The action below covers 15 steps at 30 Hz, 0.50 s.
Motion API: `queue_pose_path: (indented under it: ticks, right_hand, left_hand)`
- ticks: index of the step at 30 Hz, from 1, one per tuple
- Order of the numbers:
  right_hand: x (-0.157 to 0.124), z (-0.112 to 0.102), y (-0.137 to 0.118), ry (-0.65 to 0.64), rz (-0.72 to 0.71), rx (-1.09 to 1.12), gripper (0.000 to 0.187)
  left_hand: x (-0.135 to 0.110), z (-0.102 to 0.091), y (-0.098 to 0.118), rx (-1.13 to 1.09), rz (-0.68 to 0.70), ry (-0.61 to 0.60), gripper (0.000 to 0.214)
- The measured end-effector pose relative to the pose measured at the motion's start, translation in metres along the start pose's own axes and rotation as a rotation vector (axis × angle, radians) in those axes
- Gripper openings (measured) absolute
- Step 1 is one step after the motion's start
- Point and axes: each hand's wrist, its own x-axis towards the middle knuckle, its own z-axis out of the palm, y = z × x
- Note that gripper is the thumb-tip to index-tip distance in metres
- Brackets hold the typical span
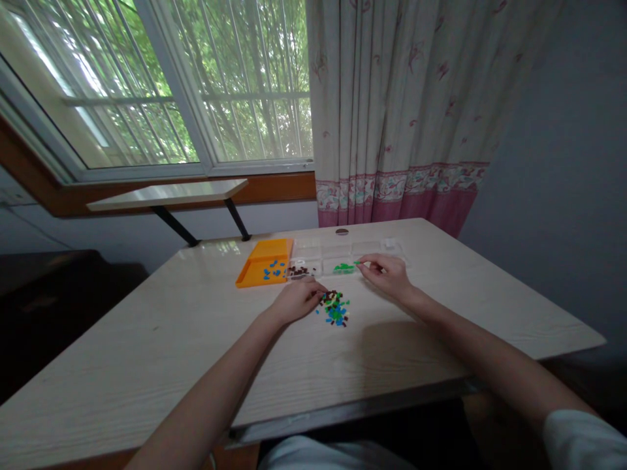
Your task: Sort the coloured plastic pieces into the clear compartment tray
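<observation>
A mixed pile of small brown, green and blue plastic pieces [336,310] lies on the table. At its upper left edge is my left hand [298,300], fingers curled and pressed together by some brown pieces; what they pinch, if anything, is too small to make out. My right hand [388,273] is closed in a pinch on a small green piece [358,263], above a clear compartment box [337,251]. Green pieces [344,268] sit in the front compartment beside that hand, and brown pieces [298,271] in the one to the left. The yellow case [249,277] contains scattered blue pieces [274,269].
The wooden-topped table [196,365] stands against a window [255,78] and a patterned curtain [401,117]. A raised shelf [176,190] on black supports is at the back left. Behind the clear box is a dark round spot [341,232] on the tabletop.
</observation>
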Motion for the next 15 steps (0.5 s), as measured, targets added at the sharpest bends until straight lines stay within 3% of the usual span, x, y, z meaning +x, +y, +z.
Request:
queue_pose_path:
  ticks: [5,15]
  right_hand:
    - [0.0,-0.0001,0.0003,-0.024,0.042,0.018,0.022]
    - [-0.0014,0.0012,0.0014,0.012,-0.006,0.026,0.02]
  left_hand:
    - [0.0008,0.0007,0.0025,-0.005,-0.001,-0.008,0.025]
    - [0.0004,-0.0005,0.0042,0.051,0.014,-0.027,0.025]
